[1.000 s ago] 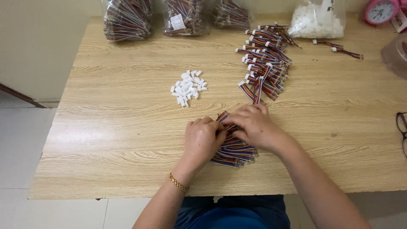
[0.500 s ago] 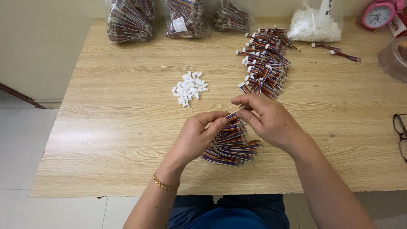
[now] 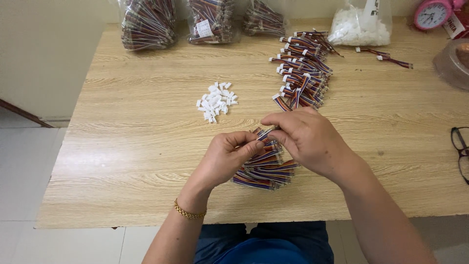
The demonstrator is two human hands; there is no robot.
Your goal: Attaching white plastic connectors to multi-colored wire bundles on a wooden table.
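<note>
Both hands meet above the near middle of a wooden table (image 3: 122, 161). My left hand (image 3: 228, 159) and my right hand (image 3: 305, 139) pinch the two ends of one short multicoloured wire piece (image 3: 266, 133) between their fingertips. Under the hands lies a loose pile of the same striped wire pieces (image 3: 264, 171), partly hidden by them. A small heap of white plastic connectors (image 3: 216, 100) sits to the upper left of my hands. Behind my right hand runs a long pile of wire pieces with white connectors fitted (image 3: 303, 68).
Three clear bags of wire bundles (image 3: 149, 24) stand along the far edge, with a bag of white connectors (image 3: 360, 24) to their right. A pink alarm clock (image 3: 432, 13), a round lid (image 3: 454, 61) and black glasses (image 3: 460, 151) lie at the right.
My hands rose from the near wire pile, lifting one wire piece clear, and now hold it between the fingertips above the pile.
</note>
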